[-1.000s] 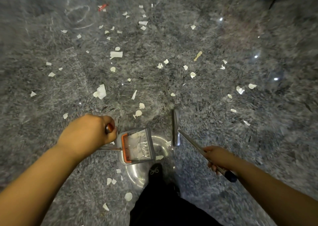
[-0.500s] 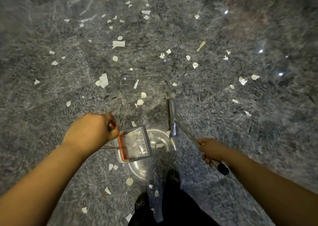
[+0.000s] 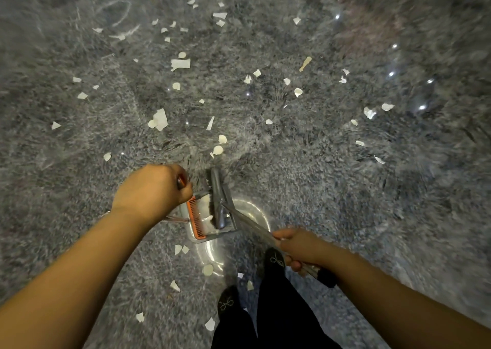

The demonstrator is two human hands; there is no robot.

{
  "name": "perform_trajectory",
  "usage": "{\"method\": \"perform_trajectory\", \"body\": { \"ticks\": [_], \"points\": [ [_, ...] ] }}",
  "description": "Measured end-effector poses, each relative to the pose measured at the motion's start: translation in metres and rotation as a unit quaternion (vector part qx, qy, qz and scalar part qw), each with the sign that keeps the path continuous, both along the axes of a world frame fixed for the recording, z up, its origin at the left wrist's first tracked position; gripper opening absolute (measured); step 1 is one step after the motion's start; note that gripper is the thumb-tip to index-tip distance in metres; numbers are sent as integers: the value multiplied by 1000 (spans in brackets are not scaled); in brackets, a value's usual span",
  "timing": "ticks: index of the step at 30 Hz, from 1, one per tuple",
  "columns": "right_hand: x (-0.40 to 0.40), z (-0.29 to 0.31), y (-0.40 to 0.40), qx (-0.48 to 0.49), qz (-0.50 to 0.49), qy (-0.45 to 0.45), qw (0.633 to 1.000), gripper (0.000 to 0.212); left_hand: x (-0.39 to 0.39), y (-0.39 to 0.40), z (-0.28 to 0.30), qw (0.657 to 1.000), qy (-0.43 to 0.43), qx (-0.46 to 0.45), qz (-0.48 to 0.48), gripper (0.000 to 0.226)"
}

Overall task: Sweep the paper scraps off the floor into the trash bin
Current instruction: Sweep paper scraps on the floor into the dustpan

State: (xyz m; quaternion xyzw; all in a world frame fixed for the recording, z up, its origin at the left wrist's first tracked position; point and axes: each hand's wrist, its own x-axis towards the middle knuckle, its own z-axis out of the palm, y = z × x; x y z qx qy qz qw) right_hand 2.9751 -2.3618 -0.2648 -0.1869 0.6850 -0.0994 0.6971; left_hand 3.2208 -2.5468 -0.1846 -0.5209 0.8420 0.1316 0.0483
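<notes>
- The paper scraps (image 3: 160,119) are lying scattered over the grey speckled floor (image 3: 345,189), most of them beyond the dustpan (image 3: 210,215), on its far side from the person; a few are sitting just short of it by the black shoes (image 3: 275,259).
- The dustpan is resting on the floor, its orange comb edge (image 3: 196,218) on the side toward the left hand, some white scraps already lying in it, with a shiny round metal thing (image 3: 252,213) showing past its rim. No trash bin can be told for sure.
- The broom head (image 3: 216,197) is sitting over the dustpan's mouth, its long axis running away from the person, and its metal handle (image 3: 249,225) is slanting back to the right hand.
- The left hand (image 3: 151,189) is gripping the dustpan's upright handle (image 3: 181,181), fingers curled round it.
- The right hand (image 3: 297,247) is gripping the broom handle near its black end.
- The nearest loose scraps are lying just beyond the dustpan, so the broom, in the right hand, would likely need to reach out past them and draw back toward the pan.
</notes>
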Motion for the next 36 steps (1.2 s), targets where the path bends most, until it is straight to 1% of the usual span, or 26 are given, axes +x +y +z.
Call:
{"method": "perform_trajectory", "body": {
  "ticks": [3, 7, 11, 14, 18, 20, 23, 28, 32, 36],
  "points": [
    [3, 14, 6, -14, -10, 4, 1000, 43, 20, 3, 5, 999, 6, 17, 30, 12],
    [3, 25, 11, -25, -6, 44, 999, 41, 45, 10, 11, 998, 28, 17, 51, 11],
    [2, 25, 17, -15, -36, 63, 997, 39, 65, 22, 16, 998, 24, 5, 60, 11],
    [2, 18, 22, -2, -59, 77, 995, 40, 77, 31, 16, 996, 28, 15, 88, 14],
    [13, 5, 30, 7, -21, 104, 994, 38, 83, 41, 9, 993, 34, 28, 112, 11],
    [24, -2, 34, 17, -18, 99, 995, 33, 79, 50, 4, 993, 33, 35, 109, 11],
    [48, -8, 41, 30, -56, 71, 995, 26, 73, 62, -3, 994, 29, 27, 97, 13],
    [80, -8, 59, 20, -60, 57, 996, 41, 75, 65, -5, 995, 40, 22, 93, 15],
    [97, 8, 82, -1, -84, 51, 995, 41, 87, 71, 0, 993, 74, 24, 87, 15],
    [105, 24, 104, -24, -84, 55, 995, 41, 101, 88, 5, 993, 81, 26, 83, 11]
  ]
}}
